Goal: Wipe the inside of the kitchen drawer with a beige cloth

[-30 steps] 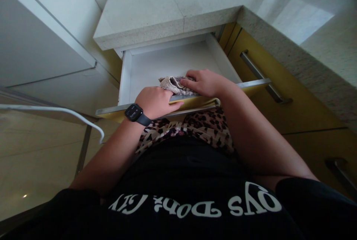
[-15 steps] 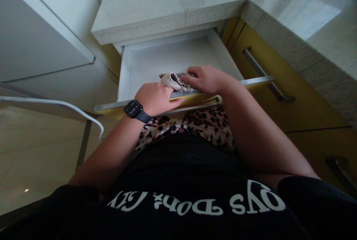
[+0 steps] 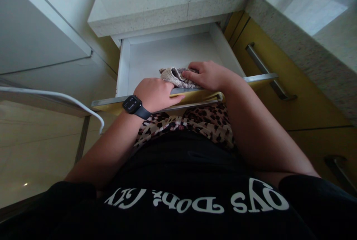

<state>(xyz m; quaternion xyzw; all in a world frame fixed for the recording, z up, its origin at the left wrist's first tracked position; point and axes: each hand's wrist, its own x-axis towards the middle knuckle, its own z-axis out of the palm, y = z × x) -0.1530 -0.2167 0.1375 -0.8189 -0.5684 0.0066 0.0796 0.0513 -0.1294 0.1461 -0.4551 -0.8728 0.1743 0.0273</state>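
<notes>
A pulled-out white drawer [image 3: 156, 52] with a yellow front sits right before my body. My left hand [image 3: 153, 93], a dark watch on its wrist, grips the top edge of the drawer front, its thumb outside and its fingers hidden on the inner side. A crumpled, patterned cloth [image 3: 174, 76] lies bunched against the inner side of that front. My right hand [image 3: 209, 74] is closed on the cloth, with the thumb lying over it; some of its fingers are hidden. The cloth's left end touches or nearly touches my left hand.
A stone countertop [image 3: 145, 6] overhangs the drawer and turns a corner toward me on the right. Yellow cabinet fronts with a metal handle [image 3: 267, 69] stand at the right. A white cable [image 3: 64, 97] hangs at the left, beside a pale cabinet [image 3: 41, 28].
The camera view has shifted slightly. Both hands keep nearly the same place on the drawer front and the cloth.
</notes>
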